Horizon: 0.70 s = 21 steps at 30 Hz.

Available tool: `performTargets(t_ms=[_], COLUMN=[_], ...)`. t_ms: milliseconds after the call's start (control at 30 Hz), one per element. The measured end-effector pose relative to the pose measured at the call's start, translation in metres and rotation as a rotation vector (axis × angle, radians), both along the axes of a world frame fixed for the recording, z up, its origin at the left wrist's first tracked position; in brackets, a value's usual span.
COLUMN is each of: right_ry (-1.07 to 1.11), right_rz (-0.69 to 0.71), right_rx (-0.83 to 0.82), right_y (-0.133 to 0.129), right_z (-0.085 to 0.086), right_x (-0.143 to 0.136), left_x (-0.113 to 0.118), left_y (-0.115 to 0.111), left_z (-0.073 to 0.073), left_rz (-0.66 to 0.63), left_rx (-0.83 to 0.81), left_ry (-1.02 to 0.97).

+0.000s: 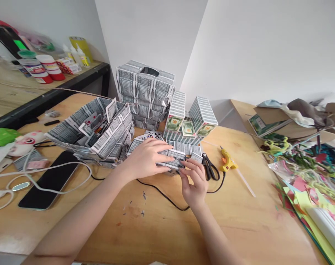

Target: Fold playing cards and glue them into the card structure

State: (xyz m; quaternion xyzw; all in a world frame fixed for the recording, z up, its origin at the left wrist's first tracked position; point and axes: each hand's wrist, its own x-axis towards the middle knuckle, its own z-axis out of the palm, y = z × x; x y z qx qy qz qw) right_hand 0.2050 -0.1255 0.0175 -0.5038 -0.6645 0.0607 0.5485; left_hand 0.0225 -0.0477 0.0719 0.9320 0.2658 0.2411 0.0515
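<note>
A piece built from folded playing cards (171, 161) with grey patterned backs lies at the middle of the table. My left hand (142, 159) reaches across its left part, fingers on top and thumb along the front side, gripping it. At its right end, the thumb and fingers of my right hand (194, 179) pinch the edge. My fingers cover parts of the piece. Loose playing cards (153, 135) lie face up just behind my left hand. Black-handled scissors (210, 168) rest beside my right hand, and a yellow glue gun (228, 160) lies farther right.
Left of my hands stands a card-built basket (112, 138) holding cards. Behind are a tall card-built box (145, 92) and stacked card packs (176, 112). A phone (49, 180) and white cable (73, 191) lie left; a black cord (167, 198) crosses in front. Coloured scraps (308, 198) fill the right.
</note>
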Motion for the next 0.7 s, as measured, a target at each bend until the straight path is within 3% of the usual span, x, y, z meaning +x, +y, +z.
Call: performTargets(t_ms=[700], right_ry=[0.027], right_rz=[0.028], right_rx=[0.002], right_y=[0.0003], right_z=[-0.0006], right_x=[0.0004], left_x=[0.0074], left_y=[-0.0070], left_z=[0.0006], left_rz=[-0.007], left_rx=[-0.008], left_ry=[0.014])
